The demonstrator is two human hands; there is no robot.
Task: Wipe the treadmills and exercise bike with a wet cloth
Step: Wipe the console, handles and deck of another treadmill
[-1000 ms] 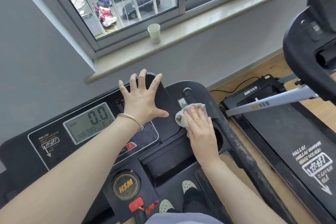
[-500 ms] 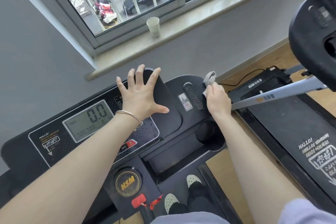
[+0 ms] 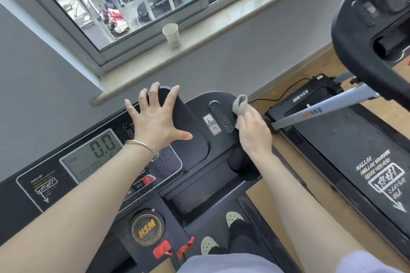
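I stand on a black treadmill whose console [image 3: 199, 146] fills the lower left, with a grey display reading 0.0 [image 3: 93, 155]. My left hand [image 3: 157, 122] lies flat with fingers spread on the console's raised middle panel. My right hand [image 3: 253, 133] grips a grey cloth [image 3: 239, 105] against the console's right edge, beside a dotted oval pad. A fold of the cloth sticks up above my fingers. A second treadmill [image 3: 355, 157] lies to the right on the floor.
A paper cup [image 3: 171, 34] stands on the window sill ahead. The second treadmill's black console [image 3: 363, 35] looms at the upper right, on a silver upright [image 3: 321, 111]. A black cable [image 3: 286, 93] runs along the wooden floor. My shoes [image 3: 221, 232] rest on the belt.
My right hand carried the cloth from the console's middle right, near the cup holder, out to its far right edge and stays there. My left hand has kept its place.
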